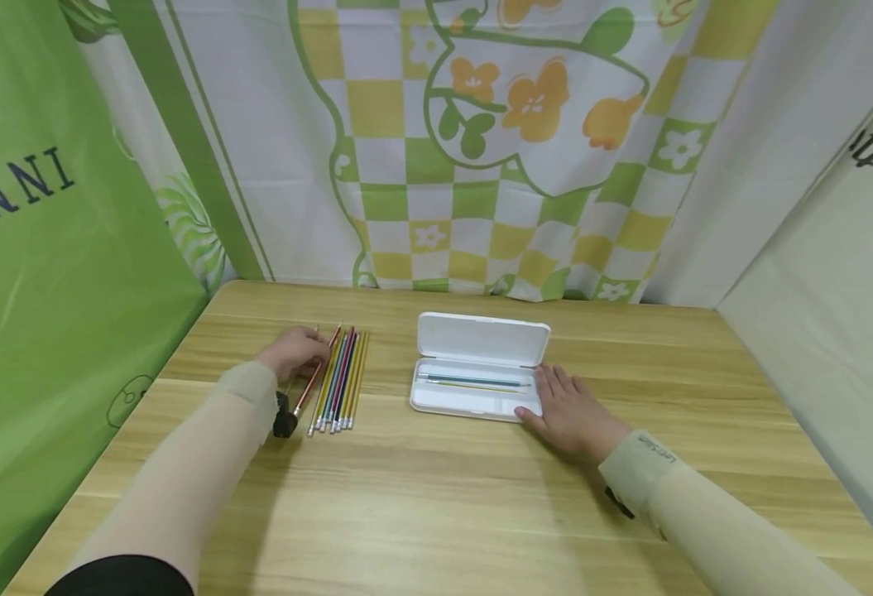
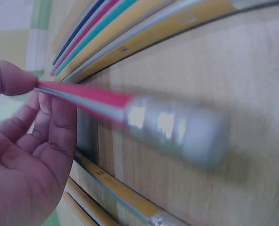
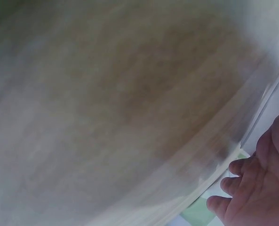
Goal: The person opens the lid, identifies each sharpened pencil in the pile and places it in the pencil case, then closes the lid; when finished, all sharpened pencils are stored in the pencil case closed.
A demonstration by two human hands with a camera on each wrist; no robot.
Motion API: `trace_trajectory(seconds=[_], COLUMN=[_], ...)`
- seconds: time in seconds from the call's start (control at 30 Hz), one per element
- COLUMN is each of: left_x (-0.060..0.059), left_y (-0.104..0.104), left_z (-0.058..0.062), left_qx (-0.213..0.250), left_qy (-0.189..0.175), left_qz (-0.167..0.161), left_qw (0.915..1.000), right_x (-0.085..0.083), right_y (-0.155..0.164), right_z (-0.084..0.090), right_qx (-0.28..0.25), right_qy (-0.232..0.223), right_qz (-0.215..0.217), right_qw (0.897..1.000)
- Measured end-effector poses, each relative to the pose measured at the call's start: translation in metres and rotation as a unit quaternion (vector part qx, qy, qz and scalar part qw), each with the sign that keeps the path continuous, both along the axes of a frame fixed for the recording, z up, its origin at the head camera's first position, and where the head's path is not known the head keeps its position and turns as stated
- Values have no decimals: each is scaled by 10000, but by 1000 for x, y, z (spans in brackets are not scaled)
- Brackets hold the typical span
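My left hand (image 1: 294, 353) pinches a red pencil (image 2: 90, 99) between thumb and fingers, its silver ferrule and white eraser toward the wrist camera. Just right of that hand lies a row of several pencils (image 1: 342, 381) in yellow, red, blue and teal, their eraser ends toward me. More yellow pencils (image 2: 123, 188) show beside the hand in the left wrist view. A white pencil case (image 1: 451, 406) stands with its lid up, holding a teal pencil (image 1: 473, 381) and a yellow pencil (image 1: 473, 386). My right hand (image 1: 573, 418) rests with extended fingers against the case's right end.
Everything lies on a wooden table (image 1: 406, 513). A patterned curtain (image 1: 436, 190) hangs behind its far edge. Green fabric (image 1: 56, 273) borders the left side and a pale wall panel (image 1: 831, 248) the right. The right wrist view is mostly blurred.
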State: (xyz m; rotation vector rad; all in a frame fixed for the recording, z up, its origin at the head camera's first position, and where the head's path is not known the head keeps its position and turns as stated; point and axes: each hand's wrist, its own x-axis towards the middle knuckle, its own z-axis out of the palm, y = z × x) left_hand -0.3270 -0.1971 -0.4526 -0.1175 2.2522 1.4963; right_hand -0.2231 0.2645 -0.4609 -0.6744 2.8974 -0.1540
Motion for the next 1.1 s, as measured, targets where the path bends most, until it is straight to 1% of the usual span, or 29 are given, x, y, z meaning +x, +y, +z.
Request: trace_trajectory(seconds=[0.07, 0.17, 0.3, 0.4, 0.5, 0.63, 0.73, 0.8, 0.9, 0.93, 1.03, 1.1], left_x=[0, -1, -1, -1, 1, 3, 5, 6, 9, 11, 14, 15], left_y=[-2, -2, 2, 9, 19, 37, 48, 56, 67, 71, 84, 94], left_z=[1, 2, 8, 14, 20, 28, 33, 36, 42, 44, 48, 50], left_qx=[327, 780, 1238, 1380, 1457, 1443, 1378, 1241, 811, 650, 174, -92], left_qy=[-34, 40, 225, 327, 278, 209, 225, 253, 431, 522, 822, 996], left_qz=[-21, -103, -386, -649, -776, -934, -1143, -1297, -1638, -1793, -2173, -2392], left_qw=[9995, 9969, 9913, 9878, 9859, 9849, 9836, 9834, 9822, 9803, 9725, 9658], right_x=[0, 0, -1, -2, -2, -1, -2, -3, -5, -5, -6, -6], right_y=[0, 1, 2, 2, 1, 1, 1, 2, 5, 6, 7, 7], right_z=[0, -1, 0, 0, 0, 1, 0, -3, -9, -10, -12, -11], right_qx=[-20, -31, 3, 47, 81, 64, 4, 52, 100, 81, 58, 66], right_qy=[-11, -22, -22, -12, -39, -117, -113, -93, -46, -33, -28, -40], right_qz=[8, 26, 17, -5, -20, -36, -6, 17, 49, 72, 75, 75], right_qw=[10000, 10000, 10000, 10000, 10000, 9999, 9999, 9999, 9999, 9999, 10000, 9999])
